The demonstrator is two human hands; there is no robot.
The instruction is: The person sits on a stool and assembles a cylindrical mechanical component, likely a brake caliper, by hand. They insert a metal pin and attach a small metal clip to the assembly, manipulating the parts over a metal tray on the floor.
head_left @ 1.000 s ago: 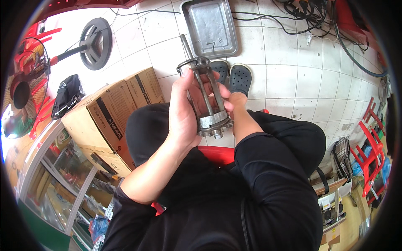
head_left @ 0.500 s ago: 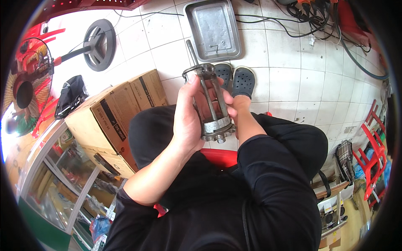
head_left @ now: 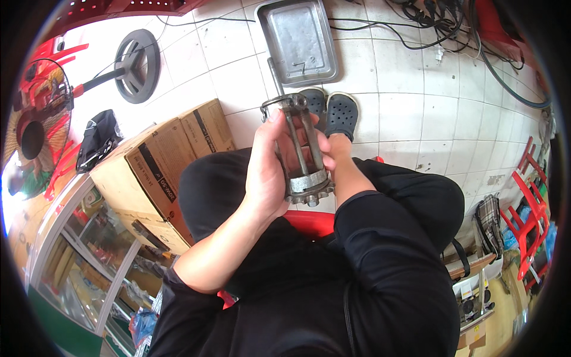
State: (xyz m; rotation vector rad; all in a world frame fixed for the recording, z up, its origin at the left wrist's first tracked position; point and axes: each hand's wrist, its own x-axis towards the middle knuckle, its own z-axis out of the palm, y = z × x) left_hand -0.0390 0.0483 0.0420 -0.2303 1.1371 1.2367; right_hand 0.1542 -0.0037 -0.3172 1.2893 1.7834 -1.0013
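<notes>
Between my knees, above the lap, I hold a grey metal cage-like mechanical part (head_left: 307, 181). Long thin rods run along it between a round end plate at the far end and a collar with a toothed rim at the near end. One rod sticks out well past the far plate. My left hand (head_left: 265, 169) wraps its left side, with the thumb up by the far plate. On the other side, my right hand (head_left: 335, 156) is closed against the part, its fingers partly hidden behind it.
A shallow metal tray (head_left: 297, 44) lies on the white tiled floor ahead, just beyond my dark clogs (head_left: 343, 114). Cardboard boxes (head_left: 140, 163), a fan (head_left: 35, 128) and a glass cabinet (head_left: 77, 262) stand left. Black cables (head_left: 410, 44) cross the floor at far right.
The view has shifted slightly, moving the floor items a little to the left in the picture. Both hands keep their grip on the metal part, which is almost unmoved.
</notes>
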